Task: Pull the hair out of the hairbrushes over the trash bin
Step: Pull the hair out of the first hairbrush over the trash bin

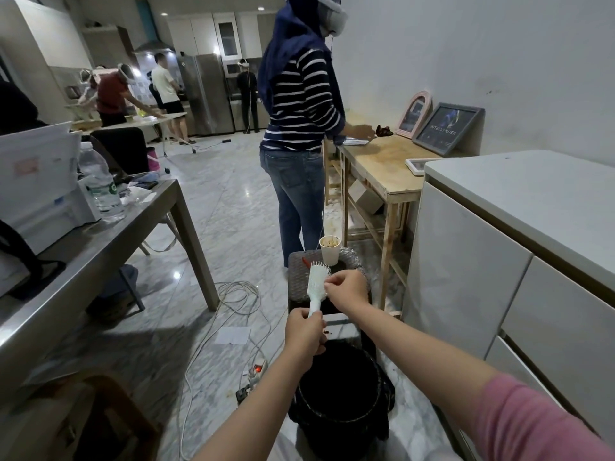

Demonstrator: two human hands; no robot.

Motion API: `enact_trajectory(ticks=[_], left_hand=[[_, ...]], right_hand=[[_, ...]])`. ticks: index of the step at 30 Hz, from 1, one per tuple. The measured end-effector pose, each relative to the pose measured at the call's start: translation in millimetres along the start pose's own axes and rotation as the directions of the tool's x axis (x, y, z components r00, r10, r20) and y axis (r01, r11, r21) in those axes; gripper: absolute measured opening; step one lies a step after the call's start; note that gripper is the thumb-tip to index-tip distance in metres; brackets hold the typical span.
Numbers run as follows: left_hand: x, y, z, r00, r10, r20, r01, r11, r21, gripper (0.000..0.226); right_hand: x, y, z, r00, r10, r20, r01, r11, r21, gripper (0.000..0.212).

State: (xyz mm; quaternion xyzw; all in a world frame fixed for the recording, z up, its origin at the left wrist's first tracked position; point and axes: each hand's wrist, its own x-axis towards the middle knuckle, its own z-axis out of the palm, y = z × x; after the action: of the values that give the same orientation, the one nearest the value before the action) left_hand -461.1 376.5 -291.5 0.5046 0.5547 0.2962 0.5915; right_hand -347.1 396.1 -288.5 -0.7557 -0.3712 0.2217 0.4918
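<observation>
A pale mint hairbrush (316, 283) is held upright, bristles facing right, just beyond the black trash bin (336, 407). My left hand (304, 331) grips the brush's handle from below. My right hand (347, 287) is at the bristle side of the head, its fingers curled and pinching there; any hair between them is too fine to see. The bin, lined with a black bag, stands on the floor under both forearms.
Behind the brush a dark wicker stool (299, 277) carries a paper cup (329, 249). A person in a striped top (301, 104) stands at a wooden table (386, 168). A white cabinet (519, 247) is at the right, a metal table (100, 241) at the left, cables (233, 314) on the floor.
</observation>
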Motion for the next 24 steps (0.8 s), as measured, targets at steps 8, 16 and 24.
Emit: enact_trajectory(ticks=[8, 16, 24], left_hand=[[1.4, 1.2, 1.0, 0.977, -0.212, 0.013, 0.209, 0.949, -0.236, 0.024], [21.9, -11.3, -3.6, 0.970, -0.214, -0.113, 0.197, 0.970, -0.145, 0.021], [31.5, -17.6, -15.6, 0.969, -0.181, -0.169, 0.153, 0.975, -0.163, 0.015]], right_hand=[[3.8, 5.5, 3.1, 0.914, 0.382, 0.135, -0.394, 0.759, 0.518, 0.019], [17.3, 4.3, 0.6, 0.941, 0.220, 0.255, -0.326, 0.787, 0.524, 0.013], [31.2, 29.6, -9.4, 0.979, 0.182, 0.094, -0.189, 0.979, 0.071, 0.019]])
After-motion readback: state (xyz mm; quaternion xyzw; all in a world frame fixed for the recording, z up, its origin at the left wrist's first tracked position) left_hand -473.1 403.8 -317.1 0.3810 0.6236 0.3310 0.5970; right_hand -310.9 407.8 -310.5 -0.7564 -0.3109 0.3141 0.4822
